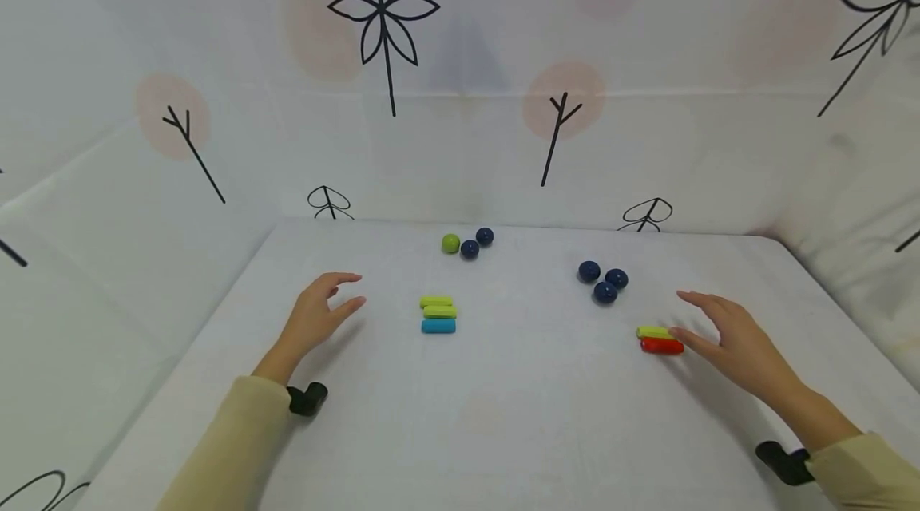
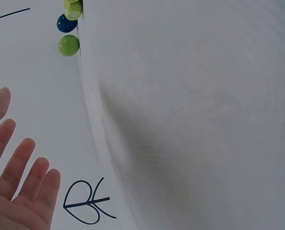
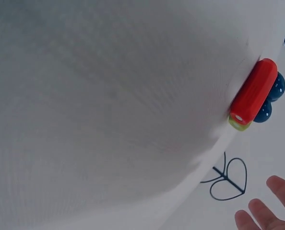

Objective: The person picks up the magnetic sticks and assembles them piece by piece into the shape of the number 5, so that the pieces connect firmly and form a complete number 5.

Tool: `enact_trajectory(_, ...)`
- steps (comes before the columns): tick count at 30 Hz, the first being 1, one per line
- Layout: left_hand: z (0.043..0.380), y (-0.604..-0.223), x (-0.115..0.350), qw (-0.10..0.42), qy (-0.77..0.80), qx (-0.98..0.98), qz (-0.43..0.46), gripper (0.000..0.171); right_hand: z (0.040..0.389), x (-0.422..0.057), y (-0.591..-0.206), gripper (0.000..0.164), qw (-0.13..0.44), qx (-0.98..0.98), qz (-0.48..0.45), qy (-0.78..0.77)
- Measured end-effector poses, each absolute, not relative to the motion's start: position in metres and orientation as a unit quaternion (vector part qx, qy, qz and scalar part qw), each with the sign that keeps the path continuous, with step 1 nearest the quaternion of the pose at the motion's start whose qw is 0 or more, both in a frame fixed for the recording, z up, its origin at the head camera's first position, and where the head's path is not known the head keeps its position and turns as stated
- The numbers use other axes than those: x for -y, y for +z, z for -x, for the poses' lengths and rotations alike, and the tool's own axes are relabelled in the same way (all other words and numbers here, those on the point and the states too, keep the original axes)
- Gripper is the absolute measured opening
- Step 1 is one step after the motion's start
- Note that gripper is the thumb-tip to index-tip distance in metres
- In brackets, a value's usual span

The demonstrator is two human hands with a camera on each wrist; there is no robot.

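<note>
My left hand hovers over the left of the white table, fingers extended and holding nothing. To its right lie two yellow-green sticks and a blue stick, side by side in a short stack-like row. In the left wrist view the left hand's fingers are spread apart. On the right, my right hand is held above the table with thumb and fingers apart. Its thumb overlaps the end of a yellow-green stick in the head view. Against that stick lies a red stick, large in the right wrist view.
At the back middle sit a green ball and two dark blue balls. Three more dark blue balls cluster right of centre. A white cloth wall with line-drawn plants rises behind the table.
</note>
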State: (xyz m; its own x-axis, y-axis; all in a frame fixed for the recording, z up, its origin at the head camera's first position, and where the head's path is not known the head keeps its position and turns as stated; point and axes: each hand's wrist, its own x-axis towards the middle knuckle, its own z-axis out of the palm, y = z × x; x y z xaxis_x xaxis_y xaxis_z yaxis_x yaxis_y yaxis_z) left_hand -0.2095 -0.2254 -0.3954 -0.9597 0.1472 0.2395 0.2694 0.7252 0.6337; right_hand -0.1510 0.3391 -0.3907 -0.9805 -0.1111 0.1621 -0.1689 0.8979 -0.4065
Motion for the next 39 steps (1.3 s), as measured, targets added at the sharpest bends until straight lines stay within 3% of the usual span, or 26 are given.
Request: enact_trajectory(39,0.222,-0.396,0.194,0.048,-0.366,0.922,0.112,0.042,0.157,-0.313,-0.391,0.067,0.049,0.964,-0.102,0.241)
